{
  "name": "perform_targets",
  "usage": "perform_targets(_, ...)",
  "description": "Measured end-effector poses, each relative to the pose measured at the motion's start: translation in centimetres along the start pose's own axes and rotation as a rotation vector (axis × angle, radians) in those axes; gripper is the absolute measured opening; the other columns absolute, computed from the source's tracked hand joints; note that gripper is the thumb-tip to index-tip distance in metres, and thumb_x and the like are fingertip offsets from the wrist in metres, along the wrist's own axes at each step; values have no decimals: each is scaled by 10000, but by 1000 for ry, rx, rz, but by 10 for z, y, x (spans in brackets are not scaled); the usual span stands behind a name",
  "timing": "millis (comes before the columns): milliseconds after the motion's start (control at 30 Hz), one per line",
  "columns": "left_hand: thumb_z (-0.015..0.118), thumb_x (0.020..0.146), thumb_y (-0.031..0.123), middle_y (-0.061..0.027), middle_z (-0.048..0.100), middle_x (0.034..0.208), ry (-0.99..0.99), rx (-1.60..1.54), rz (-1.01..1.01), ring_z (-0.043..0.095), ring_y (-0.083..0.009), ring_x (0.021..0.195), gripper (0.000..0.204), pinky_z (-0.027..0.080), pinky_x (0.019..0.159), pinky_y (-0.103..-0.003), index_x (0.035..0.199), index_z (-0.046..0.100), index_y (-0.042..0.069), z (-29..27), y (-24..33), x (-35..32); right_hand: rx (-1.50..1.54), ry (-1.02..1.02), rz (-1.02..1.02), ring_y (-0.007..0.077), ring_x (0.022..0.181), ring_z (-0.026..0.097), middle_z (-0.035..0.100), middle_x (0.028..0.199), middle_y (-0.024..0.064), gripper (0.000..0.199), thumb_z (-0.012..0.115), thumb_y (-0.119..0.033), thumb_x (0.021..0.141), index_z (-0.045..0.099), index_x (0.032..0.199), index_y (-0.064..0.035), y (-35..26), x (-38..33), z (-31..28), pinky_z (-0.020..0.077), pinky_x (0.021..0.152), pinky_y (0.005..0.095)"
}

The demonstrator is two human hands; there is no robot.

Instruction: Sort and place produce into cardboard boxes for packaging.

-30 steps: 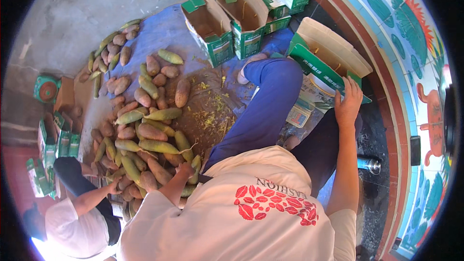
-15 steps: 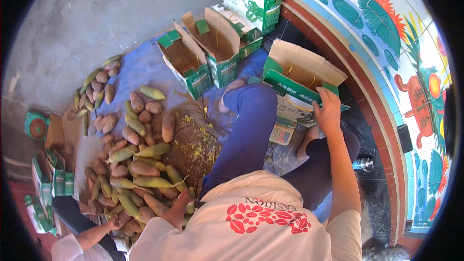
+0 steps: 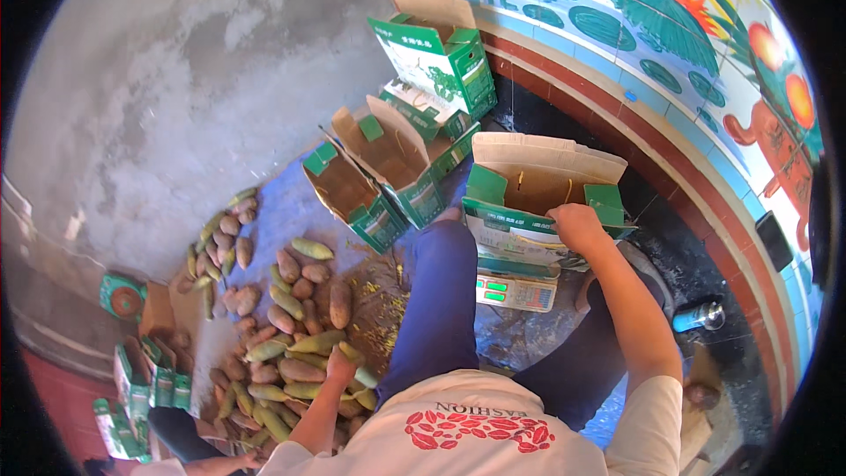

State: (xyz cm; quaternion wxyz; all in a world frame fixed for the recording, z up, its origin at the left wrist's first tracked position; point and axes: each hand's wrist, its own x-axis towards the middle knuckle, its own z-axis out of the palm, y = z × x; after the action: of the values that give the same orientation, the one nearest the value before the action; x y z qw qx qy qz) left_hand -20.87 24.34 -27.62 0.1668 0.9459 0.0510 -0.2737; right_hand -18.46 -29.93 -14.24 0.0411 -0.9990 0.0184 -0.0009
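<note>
Pinching the front flap of an open box (image 3: 522, 226), the right grip (image 3: 577, 226) has its fingers folded over the cardboard. That box stands toward the right edge of the blue sheet (image 3: 275, 222), its brown inside facing up, with a lit scale (image 3: 518, 292) just beside it on the near side. Toward the sheet's left edge, the left grip (image 3: 338, 366) lies against a green root (image 3: 364, 377) at the right side of a pile (image 3: 302, 370) of green and reddish-brown roots; whether its fingers close around that root, I cannot tell. Two more boxes (image 3: 419, 201) stand open near the far edge.
</note>
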Motion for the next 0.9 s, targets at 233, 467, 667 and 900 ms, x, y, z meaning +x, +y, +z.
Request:
perform_targets(233,764,679,253,-229,568,1047,717,-454,384,547,-354,969,653,429,857,-381,1149,464,-85,-114,110,25,-3,238,-101,281,746,649,648,788,115,92,580,-85,732,634,807,-86,-10,11,7,517,641,381)
perform_targets(467,739,720,122,-113,574,965,817,-718,656,556,-200,877,405,454,784,-320,1022,508,-16,-184,255,20,50,292,51,276,741,659,651,774,114,80,565,-95,767,634,806,-89,-31,19,14,525,640,372)
perform_targets(667,692,775,43,-79,568,979,532,-1004,913,548,-160,882,347,452,796,-293,1056,490,28,-179,347,21,47,192,1,265,755,665,666,783,110,97,553,-103,781,648,796,-97,-34,18,16,525,644,369)
perform_targets(900,656,800,30,-49,565,965,200,-900,996,551,-139,874,312,452,806,-277,1055,476,32,-133,406,37,49,102,31,257,774,670,677,793,98,117,547,-112,792,662,816,-107,-37,17,10,525,636,370)
